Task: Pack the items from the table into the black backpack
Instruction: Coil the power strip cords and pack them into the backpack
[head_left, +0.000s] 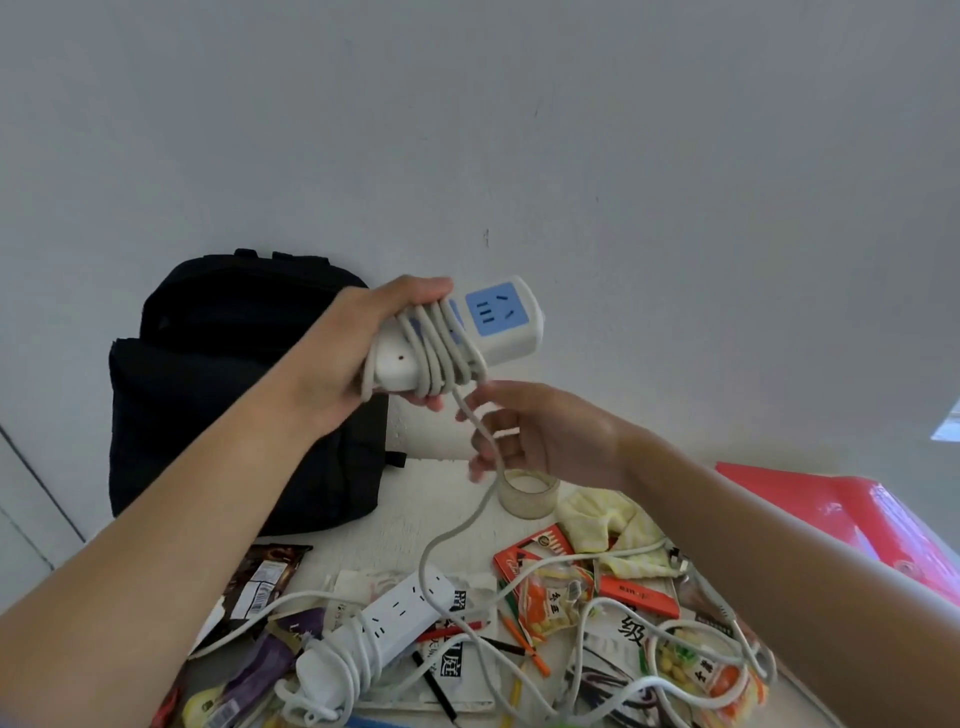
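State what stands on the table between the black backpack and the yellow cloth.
Head view: a roll of clear tape stands there, beside the yellow cloth; a white cord hangs between it and the black backpack.

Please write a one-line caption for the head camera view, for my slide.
Left hand holds a half-wrapped power strip while the right hand guides its loose cord, near the black backpack.
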